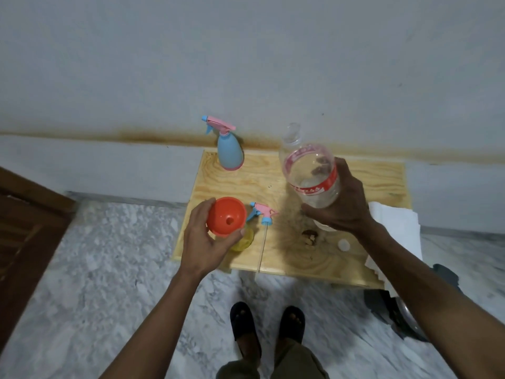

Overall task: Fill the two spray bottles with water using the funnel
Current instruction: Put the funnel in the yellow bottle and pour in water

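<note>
My left hand (pixel 200 242) holds an orange funnel (pixel 226 216) by its rim, over a yellow spray bottle (pixel 244 241) that is mostly hidden beneath it. A detached pink and blue spray head (pixel 263 212) with its thin tube lies on the wooden table (pixel 355 258) just right of the funnel. A blue spray bottle (pixel 230 154) with its pink head on stands upright at the table's back left. My right hand (pixel 341 203) grips a clear plastic water bottle (pixel 310 173) with a red label, uncapped and lifted above the table.
A small white cap (pixel 343 245) lies on the table near my right wrist. White cloth or paper (pixel 393 228) hangs over the table's right edge. The table stands against a white wall. A dark wooden door (pixel 24 233) is at left; dark objects (pixel 396 310) sit on the floor at right.
</note>
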